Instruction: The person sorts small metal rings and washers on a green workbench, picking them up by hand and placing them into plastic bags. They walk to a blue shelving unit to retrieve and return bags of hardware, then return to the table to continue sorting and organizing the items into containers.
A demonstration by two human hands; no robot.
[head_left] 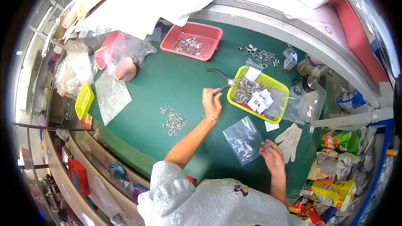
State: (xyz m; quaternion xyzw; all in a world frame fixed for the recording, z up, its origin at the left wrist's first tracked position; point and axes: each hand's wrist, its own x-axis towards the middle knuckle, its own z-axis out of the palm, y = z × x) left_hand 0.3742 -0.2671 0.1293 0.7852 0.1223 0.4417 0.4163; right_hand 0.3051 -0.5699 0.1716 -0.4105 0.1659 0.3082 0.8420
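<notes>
My left hand [212,104], with a bracelet at its wrist, is closed on one dark handle of a pair of pliers [230,82]. The handles are spread, and the jaws reach over the left rim of a yellow-green basket [276,120]. Metal rings [242,96], paper slips [260,101] and clear plastic lie in that basket. Nearer me, my right hand [274,159] pinches a small metal ring [267,147] in its fingertips. Beside these fingers lies a clear plastic bag [243,140]; a white knitted glove [289,142] is just to their right.
Loose rings lie in a pile [174,123] at left centre and another [266,57] at the far right. A pink tray [191,26] holds more metal pieces. A dark-lidded jar [309,84] stands right of the basket. Plastic bags [79,69] crowd the left edge.
</notes>
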